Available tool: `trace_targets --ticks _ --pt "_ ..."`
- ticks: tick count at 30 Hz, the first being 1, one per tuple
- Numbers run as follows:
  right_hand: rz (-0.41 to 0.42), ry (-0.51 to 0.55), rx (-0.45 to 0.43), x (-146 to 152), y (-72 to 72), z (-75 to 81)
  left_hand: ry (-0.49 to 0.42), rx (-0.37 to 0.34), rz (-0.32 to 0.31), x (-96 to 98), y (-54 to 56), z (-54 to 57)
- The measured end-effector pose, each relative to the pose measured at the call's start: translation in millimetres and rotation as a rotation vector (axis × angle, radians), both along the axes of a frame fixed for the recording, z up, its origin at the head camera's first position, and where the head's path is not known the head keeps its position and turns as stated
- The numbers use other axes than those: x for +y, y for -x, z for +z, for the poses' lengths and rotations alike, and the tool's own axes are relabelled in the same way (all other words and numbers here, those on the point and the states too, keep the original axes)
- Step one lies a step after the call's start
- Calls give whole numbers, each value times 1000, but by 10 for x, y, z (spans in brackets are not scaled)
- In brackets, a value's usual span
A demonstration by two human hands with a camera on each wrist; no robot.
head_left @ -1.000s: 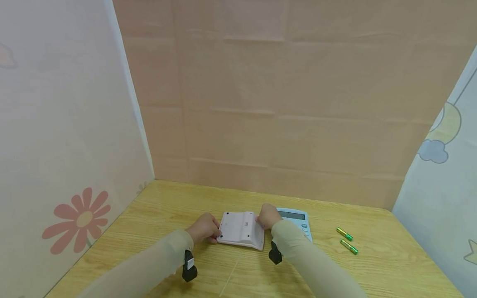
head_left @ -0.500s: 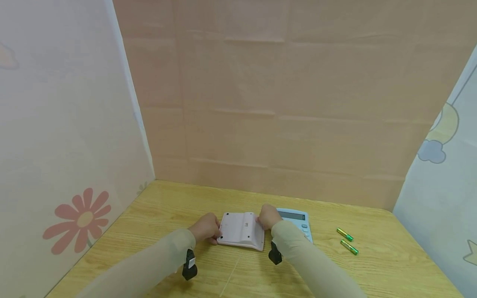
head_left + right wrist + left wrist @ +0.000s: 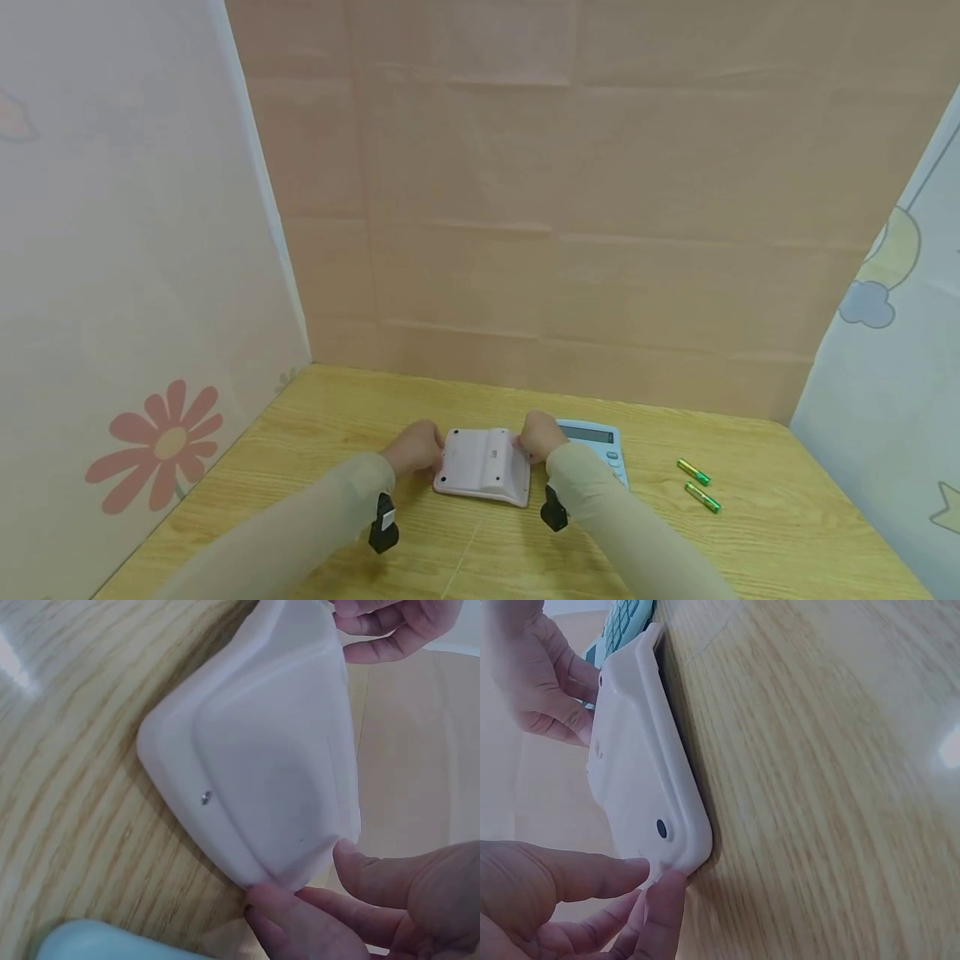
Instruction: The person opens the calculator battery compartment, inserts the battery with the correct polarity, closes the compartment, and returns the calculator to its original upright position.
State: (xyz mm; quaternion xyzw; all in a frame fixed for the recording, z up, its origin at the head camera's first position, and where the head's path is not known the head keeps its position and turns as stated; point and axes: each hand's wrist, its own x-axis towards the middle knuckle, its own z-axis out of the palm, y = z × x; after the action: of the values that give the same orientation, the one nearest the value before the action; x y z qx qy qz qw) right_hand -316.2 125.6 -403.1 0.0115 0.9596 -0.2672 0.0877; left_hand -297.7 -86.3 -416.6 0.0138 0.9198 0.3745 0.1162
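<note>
Both hands grip a pink calculator (image 3: 482, 467) lying face down on the counter (image 3: 780, 533): the left hand (image 3: 414, 450) pinches its left edge with curled fingers (image 3: 592, 874), the right hand (image 3: 540, 435) pinches its right edge. Forearms stretch forward, sleeved. Just right lies a blue calculator (image 3: 600, 442), then two green batteries (image 3: 697, 484).

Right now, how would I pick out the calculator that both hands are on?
On the wooden table, near its middle, lies a pink calculator back side up, between the left hand and right hand. Its blue neighbour lies keys up.
</note>
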Motion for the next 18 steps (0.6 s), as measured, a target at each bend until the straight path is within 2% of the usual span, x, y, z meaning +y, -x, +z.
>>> trace_targets --ticks 8,18 --pt "3 -4 -12 3 9 12 5 7 7 28 27 0" --pt "1 -4 -4 18 30 -17 72 68 -31 76 28 -44"
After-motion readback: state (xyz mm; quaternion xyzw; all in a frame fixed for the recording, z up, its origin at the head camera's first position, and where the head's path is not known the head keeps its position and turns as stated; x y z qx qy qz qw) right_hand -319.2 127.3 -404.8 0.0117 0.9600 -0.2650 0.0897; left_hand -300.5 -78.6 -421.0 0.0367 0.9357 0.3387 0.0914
